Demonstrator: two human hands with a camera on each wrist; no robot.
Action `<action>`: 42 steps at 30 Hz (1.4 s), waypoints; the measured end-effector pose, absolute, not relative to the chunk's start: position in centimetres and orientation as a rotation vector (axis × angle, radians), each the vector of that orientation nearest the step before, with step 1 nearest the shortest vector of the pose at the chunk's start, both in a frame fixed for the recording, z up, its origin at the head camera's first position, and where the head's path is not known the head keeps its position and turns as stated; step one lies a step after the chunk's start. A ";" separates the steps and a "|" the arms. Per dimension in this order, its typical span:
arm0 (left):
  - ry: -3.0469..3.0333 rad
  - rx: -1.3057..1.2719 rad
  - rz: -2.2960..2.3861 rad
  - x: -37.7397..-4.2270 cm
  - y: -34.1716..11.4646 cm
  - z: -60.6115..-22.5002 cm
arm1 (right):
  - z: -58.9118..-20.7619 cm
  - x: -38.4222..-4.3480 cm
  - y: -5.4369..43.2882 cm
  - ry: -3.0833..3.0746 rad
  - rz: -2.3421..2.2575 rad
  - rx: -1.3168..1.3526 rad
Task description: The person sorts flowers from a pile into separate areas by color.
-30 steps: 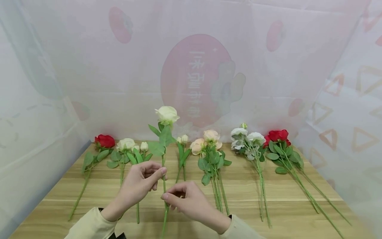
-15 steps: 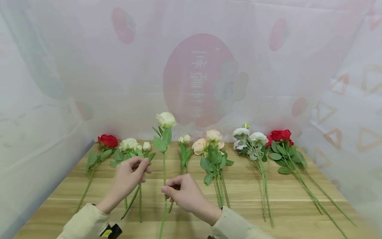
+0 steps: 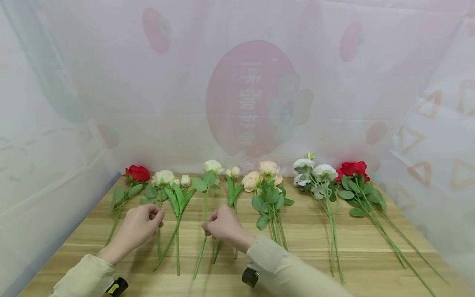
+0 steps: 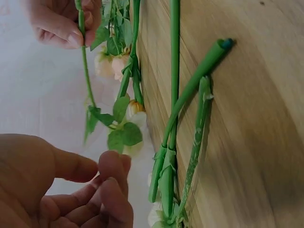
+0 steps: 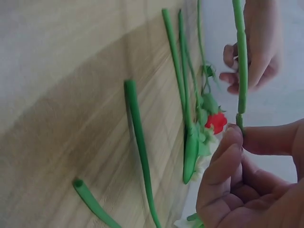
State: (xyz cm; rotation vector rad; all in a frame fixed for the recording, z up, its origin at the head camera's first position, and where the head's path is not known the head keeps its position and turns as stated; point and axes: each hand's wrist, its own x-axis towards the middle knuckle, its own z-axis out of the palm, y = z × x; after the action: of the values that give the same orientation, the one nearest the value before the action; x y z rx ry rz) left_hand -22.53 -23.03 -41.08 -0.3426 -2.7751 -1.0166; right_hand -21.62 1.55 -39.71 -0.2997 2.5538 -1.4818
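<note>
A cream rose (image 3: 213,166) leans low over the far side of the table, its stem angled toward me. My right hand (image 3: 227,226) pinches that stem (image 5: 241,71) between thumb and fingertips, partway along its length. To the left, my left hand (image 3: 139,227) holds nothing, its fingers loosely curled with thumb and fingertips close together. Beside it lie white tulips (image 3: 185,180) with broad green leaves and another cream rose (image 3: 163,177). Right behind the right hand lies a second set of pale tulips (image 3: 233,172), its stems partly hidden by the hand.
A red rose (image 3: 137,173) lies at the far left of the wooden table (image 3: 297,268). Peach roses (image 3: 262,175), white flowers (image 3: 313,170) and red roses (image 3: 352,168) lie toward the right, stems pointing to me. A printed cloth backdrop (image 3: 178,103) stands behind.
The left hand has let go of the cream rose's stem and moved left and toward me. The right hand has lowered the rose from upright toward the table.
</note>
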 end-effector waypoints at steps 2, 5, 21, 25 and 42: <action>-2.820 -0.365 -0.975 -22.6 -23.2 -41.1 | -39.8 -22.2 1.4 2.560 -1.465 -0.273; -2.887 -0.372 -0.914 -22.7 -23.2 -41.1 | -40.0 -22.8 1.2 2.557 -1.445 -0.264; -3.102 -0.347 -0.805 -24.5 -22.0 -41.7 | -40.5 -24.7 -0.4 2.701 -1.057 -0.421; -3.142 -0.305 -0.778 -24.9 -21.9 -41.7 | -40.7 -24.8 -1.0 2.793 -0.893 -0.494; -3.184 -0.292 -0.744 -25.6 -21.5 -42.4 | -39.9 -23.9 0.4 2.800 -0.823 -0.539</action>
State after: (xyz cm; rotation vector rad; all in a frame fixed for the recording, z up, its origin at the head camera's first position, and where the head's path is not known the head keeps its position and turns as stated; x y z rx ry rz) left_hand -25.58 -21.53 -42.43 -0.2920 -3.1837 -0.7438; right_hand -23.93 0.37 -39.86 -0.5386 2.8002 -0.8226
